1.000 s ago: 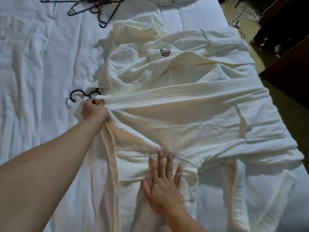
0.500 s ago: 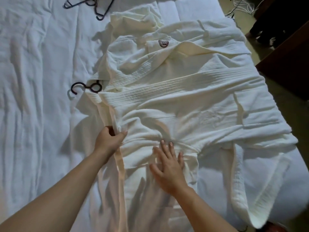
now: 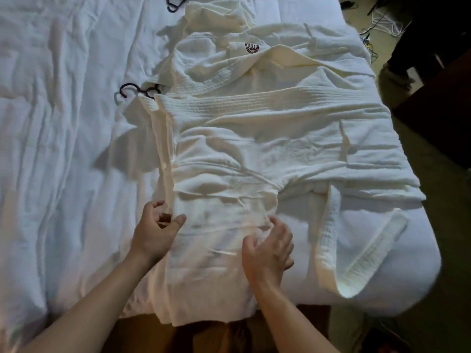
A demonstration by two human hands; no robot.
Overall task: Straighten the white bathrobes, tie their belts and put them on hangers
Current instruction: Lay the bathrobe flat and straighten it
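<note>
A white bathrobe (image 3: 267,138) lies spread across the bed, its dark logo (image 3: 252,47) near the far end. A black hanger hook (image 3: 130,88) sticks out at the robe's left edge. The robe's waffle belt (image 3: 331,238) loops down over the bed's near right corner. My left hand (image 3: 156,231) hovers at the robe's near left edge, fingers loosely curled with a gap to the thumb, holding nothing. My right hand (image 3: 270,247) is over the robe's near part, fingers loosely bent and their tips at the cloth.
The bed's white sheet (image 3: 63,149) stretches wide to the left. More black hangers (image 3: 174,3) lie at the far edge, beside another bunched white cloth (image 3: 211,16). Dark furniture (image 3: 438,103) and cables (image 3: 382,19) are on the floor to the right.
My left hand let go of the robe's left edge and slid nearer to me. My right hand lifted from lying flat and pulled back, fingers now bent.
</note>
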